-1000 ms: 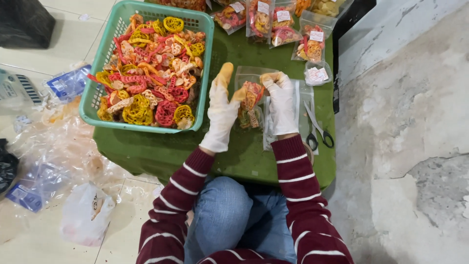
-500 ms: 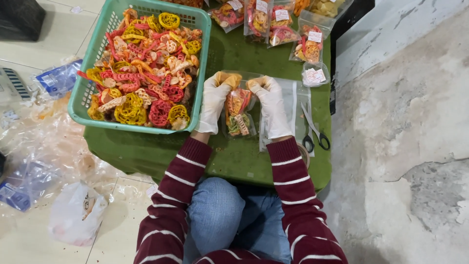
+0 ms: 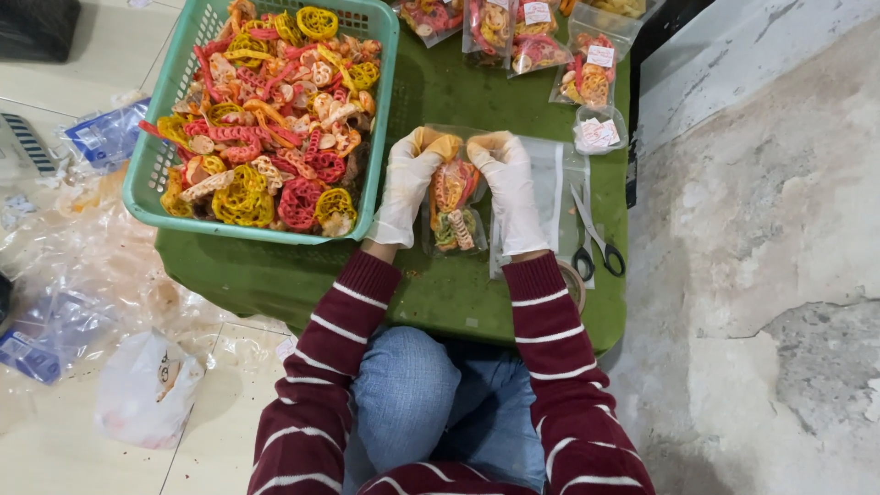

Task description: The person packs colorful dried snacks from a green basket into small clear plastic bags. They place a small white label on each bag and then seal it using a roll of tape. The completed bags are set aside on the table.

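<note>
grip: both pinching snack bag (image 3: 454,206) top | left hand (image 3: 405,188), right hand (image 3: 511,192) side by side, gloved, forearms angled inward

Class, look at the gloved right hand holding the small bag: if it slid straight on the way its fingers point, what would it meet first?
Probably the filled packets at the table's far edge; the right hand points up-image over bare green cloth.

Clear bag of colourful crackers (image 3: 453,206), upright, on green table
</note>
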